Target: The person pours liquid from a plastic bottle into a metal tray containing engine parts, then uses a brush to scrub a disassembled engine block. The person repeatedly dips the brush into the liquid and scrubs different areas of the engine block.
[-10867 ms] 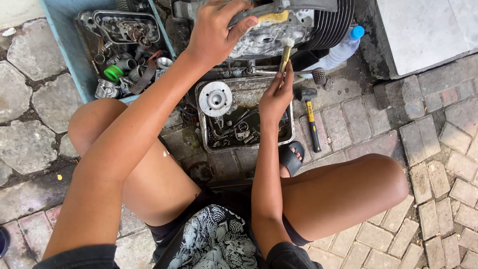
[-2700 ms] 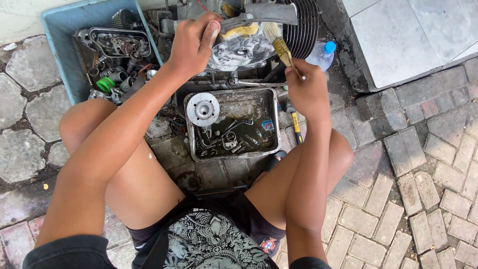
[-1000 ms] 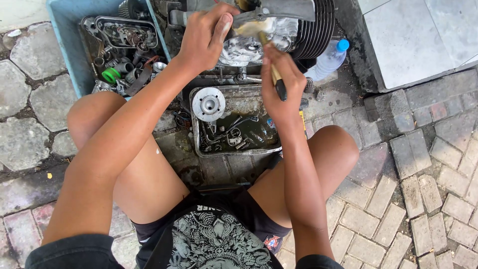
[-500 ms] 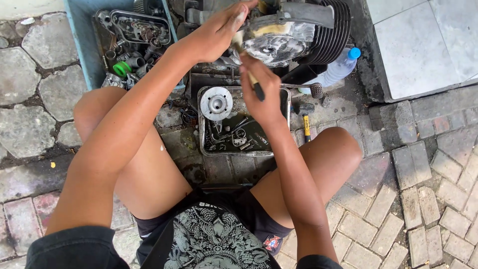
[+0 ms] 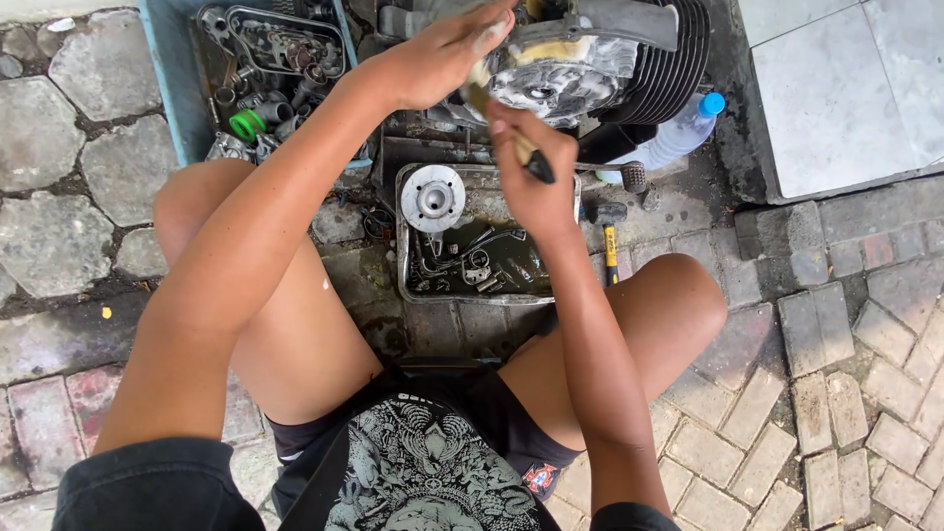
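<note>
Our soapy engine block (image 5: 580, 69) sits at the far edge of the paved floor (image 5: 865, 413), finned cylinder to its right. Below it lies the metal tray (image 5: 408, 285) of oily parts, a round flange (image 5: 433, 197) inside. Our left hand (image 5: 438, 59) grips the casing's left side; our right hand (image 5: 531, 167), just near of it, is closed around a brush (image 5: 526, 157). We judge slick suds could let the brush slip, flicking grime into the tray.
</note>
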